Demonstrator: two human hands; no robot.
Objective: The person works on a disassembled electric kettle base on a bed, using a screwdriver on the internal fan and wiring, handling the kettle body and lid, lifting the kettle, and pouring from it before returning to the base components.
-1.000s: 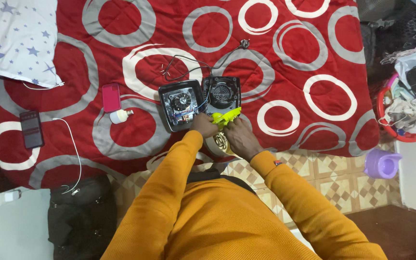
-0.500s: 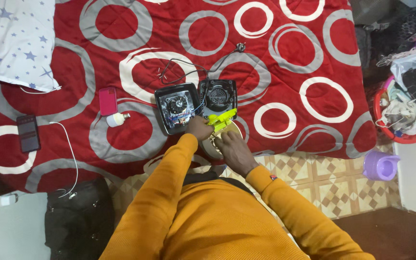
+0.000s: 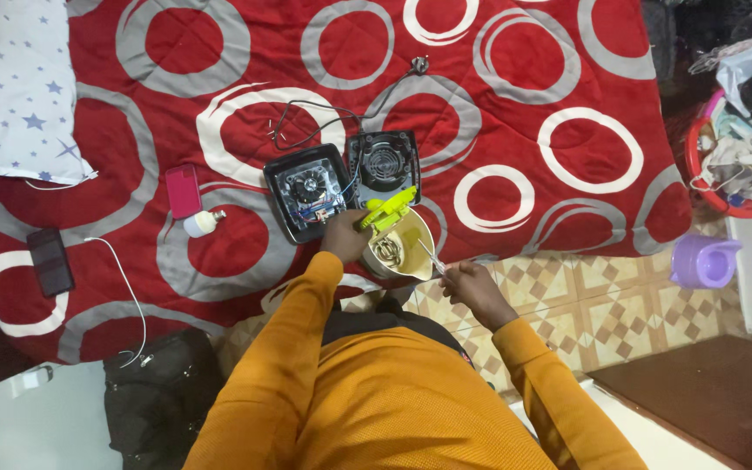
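Plainly, the work is on the pale yellow cup-shaped housing [image 3: 402, 248] sitting at the near edge of the bed [image 3: 567, 78], just near of the two opened black halves of a device. The left hand [image 3: 344, 237] is wrapped round the housing's left side, fingers closed on its wall, holding it mouth-up so the coiled metal part inside faces the person. A bright yellow-green piece [image 3: 386, 210] sits at its far rim, touching the black fan cover [image 3: 383, 165].

The right hand [image 3: 470, 287] is off to the near right, over the tiled floor, pinched shut on a thin metal tool [image 3: 431, 254], probably a small screwdriver, though it is too slim to be sure. Its tip reaches over the housing's right rim.

To do this step well, I would say the left hand's grip should stay firm and low on the wall so the housing cannot twist, and the tool should go in straight rather than slanted, with light pressure, since it could easily slip off a small fastener.

The black circuit tray [image 3: 306, 191] lies just left of the fan cover, its cord [image 3: 332, 113] trailing to the far side. A pink phone [image 3: 183, 191] and a white bulb [image 3: 200, 223] lie further left.
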